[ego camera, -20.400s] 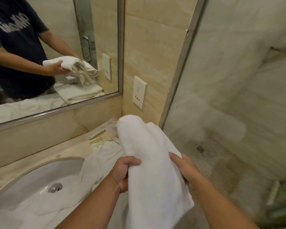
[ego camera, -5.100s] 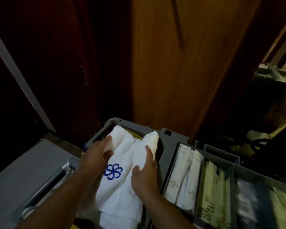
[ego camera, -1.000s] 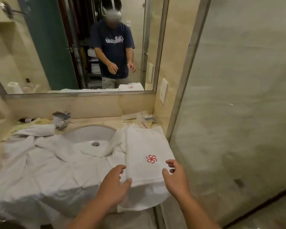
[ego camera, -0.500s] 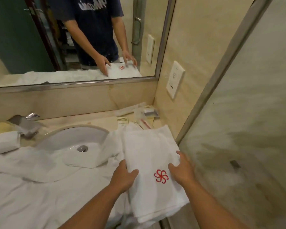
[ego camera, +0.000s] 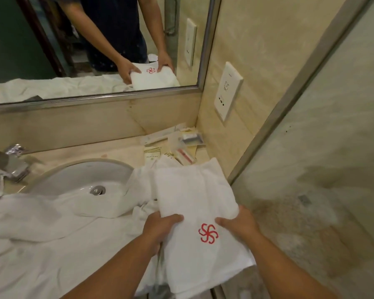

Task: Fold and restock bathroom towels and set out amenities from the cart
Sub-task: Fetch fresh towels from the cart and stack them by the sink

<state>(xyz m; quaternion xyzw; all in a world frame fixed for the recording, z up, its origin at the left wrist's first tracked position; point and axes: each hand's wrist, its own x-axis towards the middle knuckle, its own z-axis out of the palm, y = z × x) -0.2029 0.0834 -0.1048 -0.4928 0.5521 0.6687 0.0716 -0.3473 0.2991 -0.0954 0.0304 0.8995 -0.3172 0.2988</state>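
Folded towel point(ego camera: 194, 197) sits at the right end of the bench point(ego camera: 121, 147) on rumpled linen point(ego camera: 52, 244), its near end hanging past the front edge. Left hand point(ego camera: 160, 229) and right hand point(ego camera: 238, 225) each have a grip on one side. Let go carelessly and I reckon it slides off or slumps. It's thick and white, red logo point(ego camera: 208, 233) facing up.

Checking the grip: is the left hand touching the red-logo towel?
Touching. The head view shows the left hand gripping the left edge of the red-logo towel, thumb on top.

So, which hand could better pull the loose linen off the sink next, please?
Probably left: the left hand holds the towel edge beside the loose linen; the right hand sits across it.
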